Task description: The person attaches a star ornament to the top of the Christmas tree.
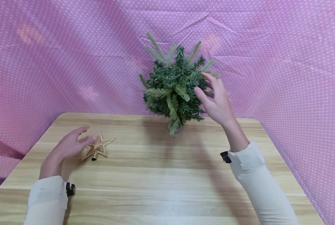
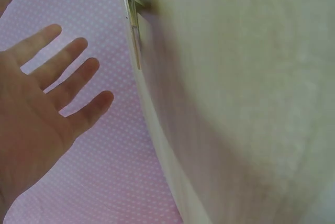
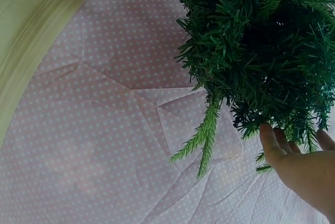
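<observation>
A small artificial Christmas tree (image 1: 173,84) stands upright at the back of the wooden table on a round clear base (image 1: 174,127). My right hand (image 1: 216,101) is at the tree's right side, its fingers gently bent near the outer branches; in the right wrist view the fingertips (image 3: 268,132) reach the needles, and whether they press on them I cannot tell. On the table's left lies a gold star tree topper (image 1: 98,146) with a short tube. Over it my left hand (image 1: 70,143) hovers with fingers spread, partly covering the star's left side. The left wrist view shows that palm holding nothing.
A pink cloth with white dots (image 1: 99,62) hangs behind and along both sides of the table (image 1: 161,187). Both wrists carry a small black camera (image 1: 225,157) at the cuff. The table's back edge runs just behind the tree.
</observation>
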`<state>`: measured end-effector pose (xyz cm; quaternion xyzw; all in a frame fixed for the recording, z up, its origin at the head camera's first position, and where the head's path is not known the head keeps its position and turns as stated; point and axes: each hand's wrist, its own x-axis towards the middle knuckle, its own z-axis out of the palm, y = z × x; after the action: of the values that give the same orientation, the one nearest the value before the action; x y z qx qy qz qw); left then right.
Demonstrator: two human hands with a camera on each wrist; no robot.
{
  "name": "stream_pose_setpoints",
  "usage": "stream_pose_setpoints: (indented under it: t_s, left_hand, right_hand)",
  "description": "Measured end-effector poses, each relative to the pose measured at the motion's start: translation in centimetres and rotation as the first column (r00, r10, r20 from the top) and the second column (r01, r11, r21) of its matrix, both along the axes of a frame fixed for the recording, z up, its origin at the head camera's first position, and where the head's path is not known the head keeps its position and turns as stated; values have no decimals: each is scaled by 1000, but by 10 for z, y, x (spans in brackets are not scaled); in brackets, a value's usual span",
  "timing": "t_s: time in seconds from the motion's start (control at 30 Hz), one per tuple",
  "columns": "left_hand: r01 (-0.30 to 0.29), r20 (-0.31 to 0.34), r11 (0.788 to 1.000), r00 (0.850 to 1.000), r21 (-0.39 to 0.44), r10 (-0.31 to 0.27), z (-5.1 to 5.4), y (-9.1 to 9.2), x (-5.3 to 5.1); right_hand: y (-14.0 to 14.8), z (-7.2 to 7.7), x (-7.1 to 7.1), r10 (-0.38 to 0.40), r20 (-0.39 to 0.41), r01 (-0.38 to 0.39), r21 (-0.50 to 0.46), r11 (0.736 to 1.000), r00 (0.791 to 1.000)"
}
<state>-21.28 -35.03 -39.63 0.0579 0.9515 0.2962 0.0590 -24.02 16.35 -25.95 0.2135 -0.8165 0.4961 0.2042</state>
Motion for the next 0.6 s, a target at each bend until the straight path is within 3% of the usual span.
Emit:
stream_pose_setpoints:
  t_s: [0.17, 0.6]
  left_hand:
    - [10, 34, 1000, 999, 23, -11, -3, 0, 3]
    - [61, 43, 998, 997, 5, -61, -14, -13, 3]
  right_hand:
    - [-1, -1, -4, 13, 18, -13, -6, 1000, 1000]
    - [-3, -1, -4, 11, 18, -11, 4, 1000, 1000]
